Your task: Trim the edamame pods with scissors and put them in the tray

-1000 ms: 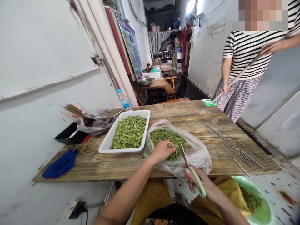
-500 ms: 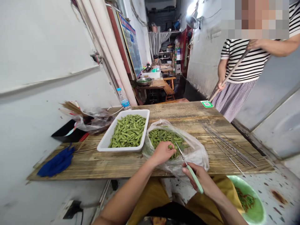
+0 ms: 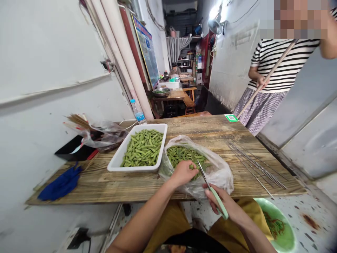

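The wooden table (image 3: 126, 184) carries a white tray (image 3: 116, 163) with green pods (image 3: 143, 147), a plastic bag (image 3: 221, 172), metal skewers (image 3: 255, 165), a blue cloth (image 3: 61, 182) and a water bottle (image 3: 137, 112)

Scissors (image 3: 210, 189) nearer the left hand's (image 3: 183, 174) pod (image 3: 191, 166); co-worker's broom handle (image 3: 273, 68) steeper

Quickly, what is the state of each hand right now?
Left hand: closed on a green pod over the plastic bag.
Right hand: closed on the scissors.

We see mint-handled scissors (image 3: 217, 201), metal blades angled up-left, tips over the clear plastic bag (image 3: 222, 174). Bag sits open at the surface's (image 3: 105, 182) near edge, full of green pods (image 3: 181, 154).
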A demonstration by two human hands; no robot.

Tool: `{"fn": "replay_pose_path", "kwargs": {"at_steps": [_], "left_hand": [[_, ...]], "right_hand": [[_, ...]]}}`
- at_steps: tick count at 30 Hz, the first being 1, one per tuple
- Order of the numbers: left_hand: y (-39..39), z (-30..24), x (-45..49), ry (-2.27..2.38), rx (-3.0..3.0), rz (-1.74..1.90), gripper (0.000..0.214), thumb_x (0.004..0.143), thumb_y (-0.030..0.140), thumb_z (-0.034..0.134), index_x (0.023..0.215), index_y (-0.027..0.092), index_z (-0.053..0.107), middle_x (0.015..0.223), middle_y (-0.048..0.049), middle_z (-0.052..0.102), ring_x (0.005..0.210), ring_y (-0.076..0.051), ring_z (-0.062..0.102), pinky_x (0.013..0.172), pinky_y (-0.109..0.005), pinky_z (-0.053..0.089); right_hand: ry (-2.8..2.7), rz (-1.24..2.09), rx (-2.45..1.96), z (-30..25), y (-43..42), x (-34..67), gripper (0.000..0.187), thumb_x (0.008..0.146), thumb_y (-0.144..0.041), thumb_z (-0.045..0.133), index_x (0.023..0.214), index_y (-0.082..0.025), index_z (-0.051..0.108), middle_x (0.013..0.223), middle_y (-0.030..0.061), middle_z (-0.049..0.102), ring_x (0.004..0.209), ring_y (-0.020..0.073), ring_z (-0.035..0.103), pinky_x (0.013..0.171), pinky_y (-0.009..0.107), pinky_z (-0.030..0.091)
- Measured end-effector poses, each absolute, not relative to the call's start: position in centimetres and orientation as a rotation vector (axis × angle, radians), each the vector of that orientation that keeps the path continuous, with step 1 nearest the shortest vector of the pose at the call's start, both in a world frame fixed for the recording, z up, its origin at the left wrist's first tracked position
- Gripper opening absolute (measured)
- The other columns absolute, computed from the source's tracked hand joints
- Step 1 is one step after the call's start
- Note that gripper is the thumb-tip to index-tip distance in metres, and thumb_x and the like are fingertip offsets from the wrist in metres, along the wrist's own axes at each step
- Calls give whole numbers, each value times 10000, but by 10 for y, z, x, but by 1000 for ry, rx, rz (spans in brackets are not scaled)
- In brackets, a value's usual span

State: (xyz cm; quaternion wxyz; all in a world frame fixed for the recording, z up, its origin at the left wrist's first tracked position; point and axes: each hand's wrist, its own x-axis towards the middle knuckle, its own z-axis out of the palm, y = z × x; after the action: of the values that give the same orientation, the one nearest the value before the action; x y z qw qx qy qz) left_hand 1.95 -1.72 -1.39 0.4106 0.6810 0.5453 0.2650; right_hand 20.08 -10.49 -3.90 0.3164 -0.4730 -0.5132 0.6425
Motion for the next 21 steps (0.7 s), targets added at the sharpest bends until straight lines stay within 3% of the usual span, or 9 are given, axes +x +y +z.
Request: {"fn": "replay_pose_path", "kwargs": {"at_steps": [9,15,21], "left_hand": [[-17,-12,19,1338,1649,675,182,677,324,632,690,143,617,524,49,493,509,-87,413,510,-208,291],[-17,-15,23,1135,1038,898,277,699,372,652,733,175,461,549,43,545,435,-66,434,453,-200,359],[-22,-12,30,1040,821,1061,372,656,368,717,752,178,413,586,6,619,440,-73,515,452,-197,424]], "right_hand": [[-1229,1729,-1335,-44,-102,198,493,743,-609,625,975,-179,560,413,-138,278,308,49,246,310,185,252],[-1198,1716,-1235,-35,-111,198,482,826,-600,532,1058,-177,524,661,-49,506,507,90,493,468,215,421],[-1199,1745,-1254,-23,-116,190,477,829,-643,482,949,-183,528,641,-48,503,473,84,477,450,215,401]]}}
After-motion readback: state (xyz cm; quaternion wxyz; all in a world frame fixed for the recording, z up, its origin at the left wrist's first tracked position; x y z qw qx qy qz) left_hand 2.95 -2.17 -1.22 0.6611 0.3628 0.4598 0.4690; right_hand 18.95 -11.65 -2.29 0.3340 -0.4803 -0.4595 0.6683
